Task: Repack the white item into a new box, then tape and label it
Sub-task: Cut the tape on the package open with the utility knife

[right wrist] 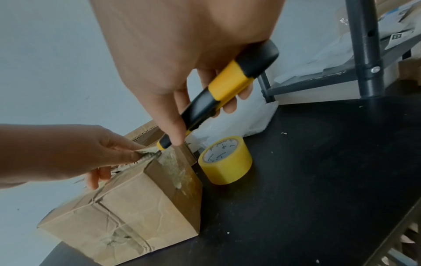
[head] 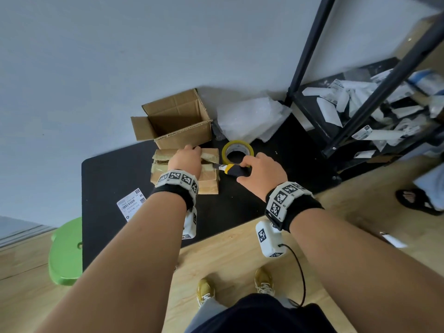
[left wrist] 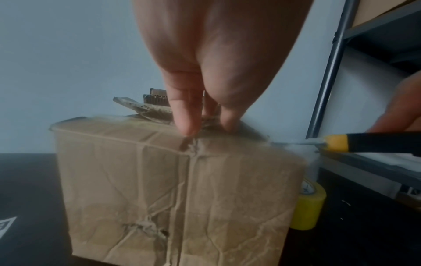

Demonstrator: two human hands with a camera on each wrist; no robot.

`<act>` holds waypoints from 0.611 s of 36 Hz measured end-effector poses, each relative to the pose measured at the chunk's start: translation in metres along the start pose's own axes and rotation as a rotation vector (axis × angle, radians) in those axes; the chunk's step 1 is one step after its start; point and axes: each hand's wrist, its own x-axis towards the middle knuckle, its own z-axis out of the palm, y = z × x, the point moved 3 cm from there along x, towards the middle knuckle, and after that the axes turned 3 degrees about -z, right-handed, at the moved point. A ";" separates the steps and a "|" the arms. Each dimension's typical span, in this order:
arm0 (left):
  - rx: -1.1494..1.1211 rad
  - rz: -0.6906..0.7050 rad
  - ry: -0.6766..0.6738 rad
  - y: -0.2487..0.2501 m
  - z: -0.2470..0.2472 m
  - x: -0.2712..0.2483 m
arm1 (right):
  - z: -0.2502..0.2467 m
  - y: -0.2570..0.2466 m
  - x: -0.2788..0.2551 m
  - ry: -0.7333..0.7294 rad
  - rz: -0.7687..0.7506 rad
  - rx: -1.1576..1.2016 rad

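Currently the right hand (head: 263, 174) grips the knife (head: 231, 170) at 3 o'clock of the old box (head: 208, 185), blade pointing toward 9 o'clock into the top seam; the left hand (head: 186, 159) pinches its flap. The white item is hidden, presumably inside.

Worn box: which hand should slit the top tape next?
Right. The right hand grips the utility knife, blade at the worn box top seam; the left hand holds the top steady.

Green stool (head: 64, 251) L of black table (head: 101, 179); black rack (head: 310, 46) R, w/ white packets (head: 330, 111).
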 end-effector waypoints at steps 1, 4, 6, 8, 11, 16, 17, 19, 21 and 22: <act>-0.002 -0.004 -0.001 0.000 0.000 -0.001 | 0.001 -0.001 0.000 0.014 -0.005 -0.017; -0.002 -0.011 -0.009 0.002 -0.002 -0.004 | 0.002 -0.004 0.001 0.062 -0.021 -0.069; 0.003 -0.011 -0.008 0.002 -0.002 -0.005 | 0.001 -0.005 0.003 0.091 -0.027 -0.095; -0.001 -0.012 0.007 0.003 -0.001 -0.006 | 0.001 -0.007 0.004 0.117 -0.042 -0.127; -0.008 -0.008 0.038 0.002 0.001 -0.008 | 0.001 -0.010 0.006 0.147 -0.082 -0.195; -0.014 -0.001 0.036 0.003 0.001 -0.010 | 0.003 -0.009 0.010 0.130 -0.061 -0.153; -0.016 -0.001 0.039 0.003 0.001 -0.010 | 0.004 -0.007 0.010 0.125 -0.047 -0.133; -0.018 -0.002 0.043 0.000 0.001 -0.009 | 0.003 -0.001 0.011 0.125 -0.006 -0.092; -0.015 -0.005 0.038 -0.001 0.000 -0.009 | 0.001 0.003 0.014 0.120 0.007 -0.080; -0.012 -0.009 0.032 -0.001 -0.001 -0.009 | 0.000 0.003 0.016 0.116 -0.001 -0.077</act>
